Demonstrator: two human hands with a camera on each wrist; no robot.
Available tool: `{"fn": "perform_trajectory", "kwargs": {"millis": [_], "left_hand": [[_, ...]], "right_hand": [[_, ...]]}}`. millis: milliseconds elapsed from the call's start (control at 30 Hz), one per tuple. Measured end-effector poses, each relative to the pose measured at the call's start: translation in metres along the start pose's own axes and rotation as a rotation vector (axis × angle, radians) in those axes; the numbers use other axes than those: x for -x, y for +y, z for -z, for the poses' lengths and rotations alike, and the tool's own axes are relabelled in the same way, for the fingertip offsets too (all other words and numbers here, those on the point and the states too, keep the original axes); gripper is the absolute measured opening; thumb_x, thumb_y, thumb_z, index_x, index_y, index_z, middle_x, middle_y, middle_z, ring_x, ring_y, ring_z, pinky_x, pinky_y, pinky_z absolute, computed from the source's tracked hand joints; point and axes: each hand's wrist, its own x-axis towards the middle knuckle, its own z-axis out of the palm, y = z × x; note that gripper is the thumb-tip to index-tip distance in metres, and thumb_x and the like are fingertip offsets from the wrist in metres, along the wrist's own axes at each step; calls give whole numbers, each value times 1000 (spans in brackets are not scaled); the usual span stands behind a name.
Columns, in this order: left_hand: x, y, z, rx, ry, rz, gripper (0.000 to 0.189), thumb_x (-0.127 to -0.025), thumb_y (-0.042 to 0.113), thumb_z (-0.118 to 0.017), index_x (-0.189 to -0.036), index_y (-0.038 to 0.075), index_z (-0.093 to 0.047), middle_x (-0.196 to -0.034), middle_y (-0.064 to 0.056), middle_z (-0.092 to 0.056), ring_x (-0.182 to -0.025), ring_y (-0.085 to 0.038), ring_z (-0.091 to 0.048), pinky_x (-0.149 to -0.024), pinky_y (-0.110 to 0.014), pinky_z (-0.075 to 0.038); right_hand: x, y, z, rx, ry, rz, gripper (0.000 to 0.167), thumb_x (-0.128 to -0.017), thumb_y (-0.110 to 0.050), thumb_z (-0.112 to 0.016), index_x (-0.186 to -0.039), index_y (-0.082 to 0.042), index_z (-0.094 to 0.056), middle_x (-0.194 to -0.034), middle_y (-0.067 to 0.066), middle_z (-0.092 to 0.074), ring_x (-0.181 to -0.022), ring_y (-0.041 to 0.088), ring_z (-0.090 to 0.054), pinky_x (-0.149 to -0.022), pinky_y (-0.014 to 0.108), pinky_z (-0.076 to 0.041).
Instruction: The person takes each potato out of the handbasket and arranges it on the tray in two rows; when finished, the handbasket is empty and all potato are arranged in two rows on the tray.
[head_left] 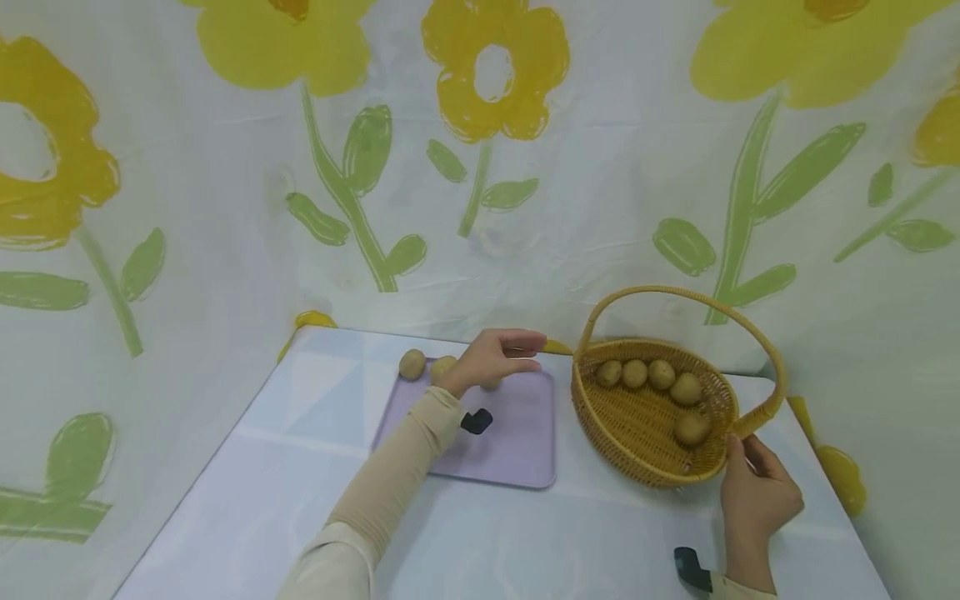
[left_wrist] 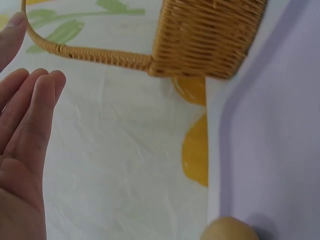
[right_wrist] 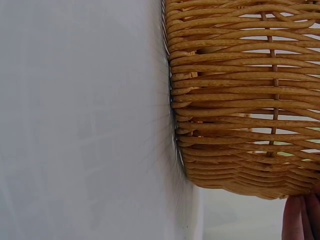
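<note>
My left hand hovers over the far part of a lilac tray, fingers extended and thumb apart, with nothing between them. Beside and partly behind it are potatoes along the tray's far edge; one is mostly hidden by the hand. The left wrist view shows the same straight fingers with a gap to the thumb. A wicker basket stands right of the tray, holding several potatoes. My right hand pinches the basket's rim at the right foot of its handle. In the right wrist view its fingertips meet the woven edge.
The basket's tall arched handle rises above its opening. A white table carries both tray and basket. Behind and beside it hangs a flower-printed cloth.
</note>
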Motion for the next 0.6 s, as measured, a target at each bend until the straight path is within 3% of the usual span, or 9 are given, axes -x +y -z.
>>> {"fn": "perform_trajectory", "kwargs": {"millis": [300, 600], "left_hand": [[-12, 18, -13, -40, -14, -75, 50, -90, 20, -80, -136, 8, -66, -134, -9, -70, -124, -31, -67, -99, -25, -57], [-27, 28, -31, -38, -47, -111, 48, -90, 15, -80, -135, 5, -66, -132, -11, -70, -122, -32, -68, -102, -38, -58]], "right_hand": [[2, -3, -1, 12, -2, 30, 36, -96, -31, -72, -122, -7, -74, -123, 6, -72, -85, -23, -57, -72, -3, -48], [0, 1, -1, 25, 6, 50, 36, -96, -32, -71, -122, -7, -74, -123, 10, -72, -85, -24, -56, -71, -4, -47]]}}
